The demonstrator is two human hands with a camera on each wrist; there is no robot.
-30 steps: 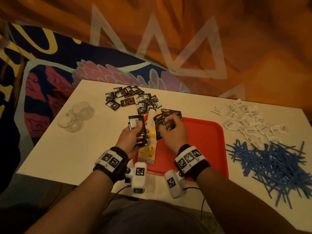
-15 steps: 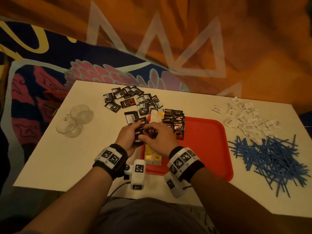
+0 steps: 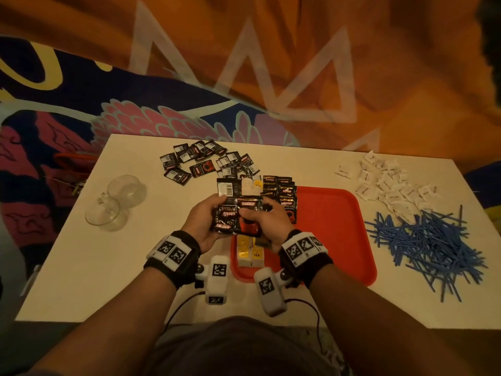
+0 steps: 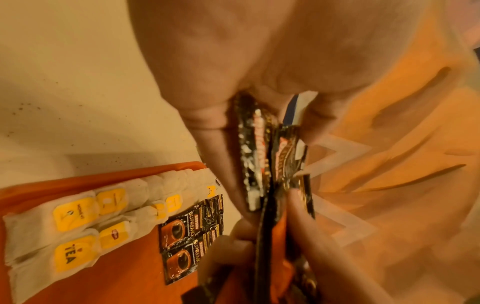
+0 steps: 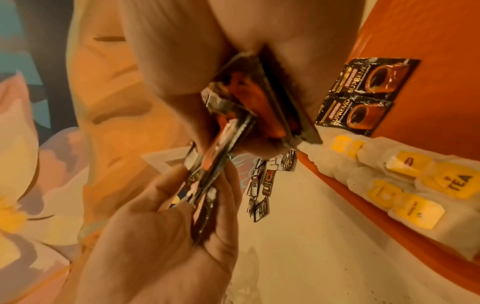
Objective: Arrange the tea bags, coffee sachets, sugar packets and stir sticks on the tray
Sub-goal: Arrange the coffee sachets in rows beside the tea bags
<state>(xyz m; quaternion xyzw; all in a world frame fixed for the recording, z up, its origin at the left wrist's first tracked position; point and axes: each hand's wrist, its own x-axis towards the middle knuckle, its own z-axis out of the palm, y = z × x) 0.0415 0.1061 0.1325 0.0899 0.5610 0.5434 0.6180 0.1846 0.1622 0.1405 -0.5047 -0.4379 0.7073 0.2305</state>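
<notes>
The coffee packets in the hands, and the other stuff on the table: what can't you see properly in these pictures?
- Coffee sachets held by left hand and right hand: their count is hidden in every view; they overlap and fingers cover them.
- Tea bags on the red tray, head view: both hands cover most rows.
- White sugar packets, head view: print too small.
- Blue stir sticks, head view: tangled, uncountable.

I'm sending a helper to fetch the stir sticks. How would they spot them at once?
Start from the red tray in the middle of the white table and look to its right. Two heaps lie there: the stir sticks are the nearer one, thin blue straws, unlike the white sugar packets beyond them.
</notes>
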